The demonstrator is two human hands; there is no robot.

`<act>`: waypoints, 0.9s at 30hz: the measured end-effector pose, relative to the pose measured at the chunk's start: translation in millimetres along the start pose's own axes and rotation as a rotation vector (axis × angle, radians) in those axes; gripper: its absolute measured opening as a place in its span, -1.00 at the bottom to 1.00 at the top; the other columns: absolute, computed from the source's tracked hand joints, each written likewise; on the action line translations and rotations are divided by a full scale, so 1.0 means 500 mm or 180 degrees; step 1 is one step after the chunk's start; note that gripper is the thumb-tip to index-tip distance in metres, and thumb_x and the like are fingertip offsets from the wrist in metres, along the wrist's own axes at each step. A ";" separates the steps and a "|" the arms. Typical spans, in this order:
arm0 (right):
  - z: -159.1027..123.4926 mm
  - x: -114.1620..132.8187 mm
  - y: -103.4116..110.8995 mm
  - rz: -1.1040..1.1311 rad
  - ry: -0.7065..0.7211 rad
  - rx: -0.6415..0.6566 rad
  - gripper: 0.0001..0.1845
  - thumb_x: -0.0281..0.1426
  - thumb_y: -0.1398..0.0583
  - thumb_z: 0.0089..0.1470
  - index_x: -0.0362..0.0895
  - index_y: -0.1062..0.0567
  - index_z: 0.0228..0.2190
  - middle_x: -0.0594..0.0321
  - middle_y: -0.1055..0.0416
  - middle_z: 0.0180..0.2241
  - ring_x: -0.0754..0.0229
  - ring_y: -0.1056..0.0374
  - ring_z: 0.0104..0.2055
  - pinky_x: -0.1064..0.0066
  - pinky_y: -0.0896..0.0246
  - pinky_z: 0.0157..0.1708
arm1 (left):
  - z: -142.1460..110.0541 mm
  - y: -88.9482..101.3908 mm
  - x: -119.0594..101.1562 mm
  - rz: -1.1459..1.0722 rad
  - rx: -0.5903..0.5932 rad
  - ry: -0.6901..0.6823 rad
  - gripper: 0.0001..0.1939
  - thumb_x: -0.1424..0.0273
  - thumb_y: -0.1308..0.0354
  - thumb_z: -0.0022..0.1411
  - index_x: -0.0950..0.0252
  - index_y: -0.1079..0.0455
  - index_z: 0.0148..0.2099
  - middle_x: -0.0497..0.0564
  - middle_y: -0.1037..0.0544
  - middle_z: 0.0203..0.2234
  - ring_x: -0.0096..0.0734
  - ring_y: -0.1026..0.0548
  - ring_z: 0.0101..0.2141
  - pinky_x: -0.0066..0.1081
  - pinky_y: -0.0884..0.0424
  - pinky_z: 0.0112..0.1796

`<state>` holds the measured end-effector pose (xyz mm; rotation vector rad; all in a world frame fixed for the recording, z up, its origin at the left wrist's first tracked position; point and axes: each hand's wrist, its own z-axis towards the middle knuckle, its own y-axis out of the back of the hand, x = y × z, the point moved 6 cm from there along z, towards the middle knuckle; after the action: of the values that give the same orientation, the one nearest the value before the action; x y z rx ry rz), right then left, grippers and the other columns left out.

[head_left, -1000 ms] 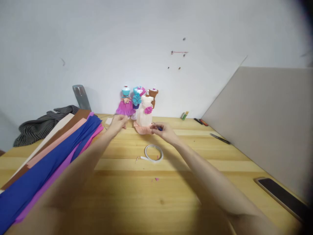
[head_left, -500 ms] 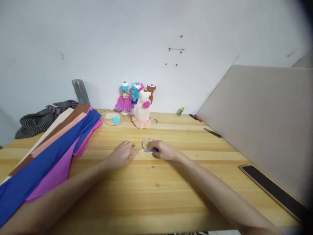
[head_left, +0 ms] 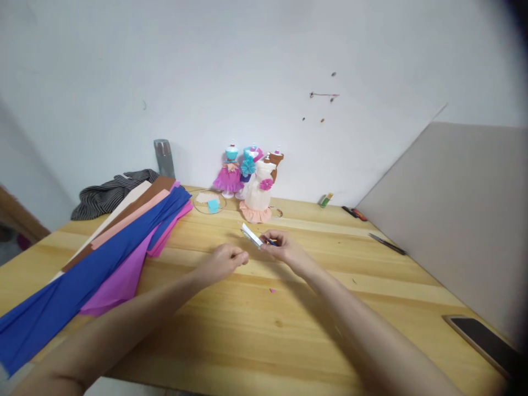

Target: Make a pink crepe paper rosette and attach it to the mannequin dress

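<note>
My right hand (head_left: 284, 247) is closed, raised a little above the table. From its fingers juts a white tape roll (head_left: 251, 235), seen nearly edge-on. Small scissors with dark blue handles (head_left: 271, 241) are also held there, the blades partly hidden by the roll. Close by on the left, my left hand (head_left: 225, 261) has its thumb and fingers pressed together; what they pinch, if anything, is too small to make out. Behind both hands stands a mini dress form in a cream dress (head_left: 256, 192) with a peach ruffle and a pink flower.
More dressed mini forms (head_left: 229, 176) stand against the wall. Coloured paper sheets (head_left: 136, 228) and striped cloth (head_left: 109, 192) lie on the left, near a bottle (head_left: 164, 158). A wire ring (head_left: 196, 208), tweezers (head_left: 388, 243) and a phone (head_left: 480, 341) rest on the table.
Both hands came from near the dress forms down to the tape on the table. Since then the tape roll has been lifted in my right hand together with the scissors. The view shifted left.
</note>
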<state>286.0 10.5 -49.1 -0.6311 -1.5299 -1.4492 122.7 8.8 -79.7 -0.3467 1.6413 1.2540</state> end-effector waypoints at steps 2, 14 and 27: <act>0.009 0.001 -0.008 -0.0318 0.0001 -0.0130 -0.75 -0.20 -0.15 -0.05 -0.15 -0.39 -0.47 0.39 -0.19 -0.59 0.35 -0.04 -0.57 0.48 0.05 -0.54 | -0.012 0.015 -0.001 0.0181 -0.0109 -0.0028 -0.64 0.25 0.00 0.21 0.30 -0.28 -0.58 -0.14 -0.23 -0.69 -0.48 -0.21 -0.57 -0.43 0.00 -0.49; 0.012 -0.107 0.036 -0.1186 -0.0201 -0.0329 -0.91 -0.52 -0.19 -0.20 -0.14 -0.40 -0.64 0.30 -0.33 -0.61 0.28 -0.13 -0.55 0.43 0.11 -0.51 | 0.200 0.283 0.084 0.0247 -0.0878 -0.0050 -0.84 0.36 -0.19 0.18 0.37 -0.48 -0.27 0.02 -0.53 -0.35 -0.30 -0.47 -0.29 -0.35 -0.39 -0.26; 0.112 -0.137 0.185 0.0341 -0.0079 -0.1687 -0.71 -0.21 -0.22 -0.22 -0.15 -0.50 -0.43 0.11 -0.51 -0.37 0.09 -0.36 -0.33 0.34 -0.19 -0.37 | 0.427 0.171 0.024 -0.1201 -0.0194 -0.1039 -0.15 0.28 -0.41 -0.15 0.41 -0.26 0.20 0.36 -0.33 0.19 0.02 -0.29 0.18 -0.06 -0.20 0.15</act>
<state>381.2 95.9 -56.8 -1.0278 -1.1049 -1.7782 169.4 229.3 -33.7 -0.4410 1.1963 1.0134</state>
